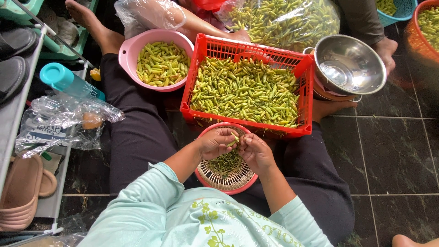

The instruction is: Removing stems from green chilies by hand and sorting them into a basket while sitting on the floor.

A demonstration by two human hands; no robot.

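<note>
- The small green chili [234,141] sits pinched between both hands, right over the round pink strainer [227,183] that rests between the person's legs; I take the strainer as the landmark for everything else.
- The left hand [215,143] and the right hand [255,153] are drawn together, fingertips meeting on the chili, each closed on one end of it. Neither is nearer than the other; both touch it.
- The chili's long axis runs roughly from lower left to upper right, across the gap between the two hands, though fingers hide most of it.
- Under the hands, inside the strainer, lies a small heap of green stems and bits [227,162].
- Just beyond the strainer, touching its far rim, stands the red crate [249,57] full of green chilies, the nearest supply in front of the hands.
- Beyond and to the left of the strainer is a pink bowl [128,50] of yellower chilies; beyond and to the right, a steel colander [366,84], empty.
- Further off lie a clear bag of chilies [283,20] and an orange basket [414,32].
- Well left of the strainer are a teal-capped bottle [68,80] and a crumpled plastic bag [55,121].
- Nothing lies between hands and crate; only the crate's near wall rises there.
</note>
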